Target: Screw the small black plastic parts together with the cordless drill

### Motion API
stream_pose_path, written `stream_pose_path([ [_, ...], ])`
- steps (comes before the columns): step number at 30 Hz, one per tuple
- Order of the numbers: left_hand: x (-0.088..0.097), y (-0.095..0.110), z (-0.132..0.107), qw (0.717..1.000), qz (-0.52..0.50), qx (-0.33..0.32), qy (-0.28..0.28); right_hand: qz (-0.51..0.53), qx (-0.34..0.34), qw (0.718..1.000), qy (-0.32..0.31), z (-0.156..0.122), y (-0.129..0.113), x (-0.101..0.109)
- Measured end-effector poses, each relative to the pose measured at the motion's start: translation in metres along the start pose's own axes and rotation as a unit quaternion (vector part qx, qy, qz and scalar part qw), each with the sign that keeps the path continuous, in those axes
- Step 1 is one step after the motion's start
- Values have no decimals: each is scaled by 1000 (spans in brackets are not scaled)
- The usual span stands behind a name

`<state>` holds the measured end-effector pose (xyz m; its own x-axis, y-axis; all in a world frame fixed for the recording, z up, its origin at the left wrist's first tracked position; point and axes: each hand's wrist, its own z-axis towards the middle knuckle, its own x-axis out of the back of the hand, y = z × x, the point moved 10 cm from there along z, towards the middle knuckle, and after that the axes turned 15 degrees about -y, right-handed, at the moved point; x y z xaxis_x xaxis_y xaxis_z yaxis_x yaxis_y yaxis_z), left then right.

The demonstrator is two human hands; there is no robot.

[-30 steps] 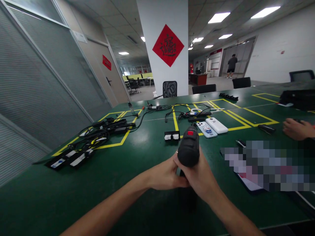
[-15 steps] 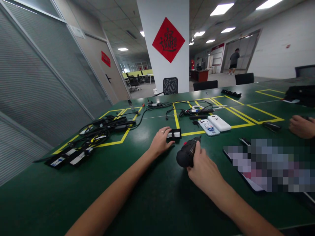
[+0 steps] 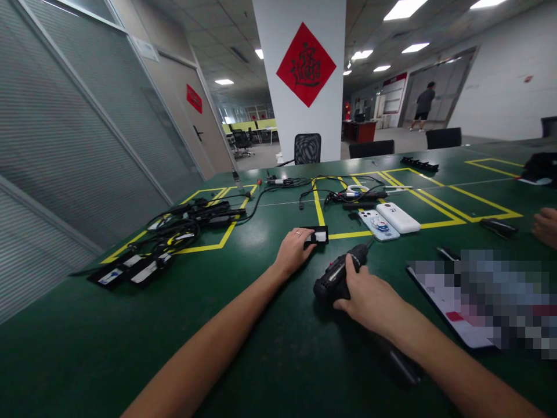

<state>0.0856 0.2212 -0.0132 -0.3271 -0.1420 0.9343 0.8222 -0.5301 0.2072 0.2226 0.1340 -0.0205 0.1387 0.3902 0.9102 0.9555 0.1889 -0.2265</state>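
Note:
My left hand (image 3: 296, 252) grips the left end of a small black case (image 3: 321, 234) with a white part in it, thumb on the near side and fingers over the top. The case lies on the green table, close to a yellow tape line. To its right, my right hand (image 3: 369, 299) is wrapped round a black power drill (image 3: 337, 276), low over the table and tilted on its side. The drill's thin bit points away to the upper right. A dark end piece (image 3: 402, 363), apparently the drill's handle base, shows below my right wrist.
Tangled black cables (image 3: 195, 223) and flat black pieces (image 3: 145, 270) lie at the left. Beyond my right hand are a patterned phone (image 3: 378, 225) and a white power bank (image 3: 398, 217). Another person's hand (image 3: 546, 226) is at the right edge, near a partly blurred clipboard-like sheet (image 3: 455, 316).
My right hand has rolled the drill onto its side, so its length and lower end now show. My left hand stays on the case. The view has shifted slightly left.

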Motion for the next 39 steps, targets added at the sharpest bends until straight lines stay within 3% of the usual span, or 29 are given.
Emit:
stream_pose_path([
  [2,1,-1,-1,1000,3,1,5,4,41,999,1,0,-3,12],
  [5,0,-2,-1,1000,13,3,12,19,42,996,77,9,-4,51],
  [7,-1,-3,0,1000,22,3,15,51,62,988,133,27,-13,76],
  [9,-2,-4,0,999,34,0,15,100,82,979,155,56,-20,88],
  [13,-5,-3,0,998,58,-17,2,188,78,964,171,111,-16,77],
  [16,-5,-3,0,997,69,-31,-6,239,96,948,186,128,-6,61],
  [19,-6,-3,0,996,76,-39,-10,262,104,938,200,131,4,53],
  [24,-7,-3,-2,996,68,-48,-21,212,105,959,158,136,-1,42],
  [28,-3,3,-5,995,65,-74,-8,163,116,957,210,123,-11,51],
  [33,12,9,-12,993,37,-91,62,171,237,920,261,101,-37,64],
  [39,18,9,-14,993,23,-67,99,253,352,885,168,107,-53,54],
])
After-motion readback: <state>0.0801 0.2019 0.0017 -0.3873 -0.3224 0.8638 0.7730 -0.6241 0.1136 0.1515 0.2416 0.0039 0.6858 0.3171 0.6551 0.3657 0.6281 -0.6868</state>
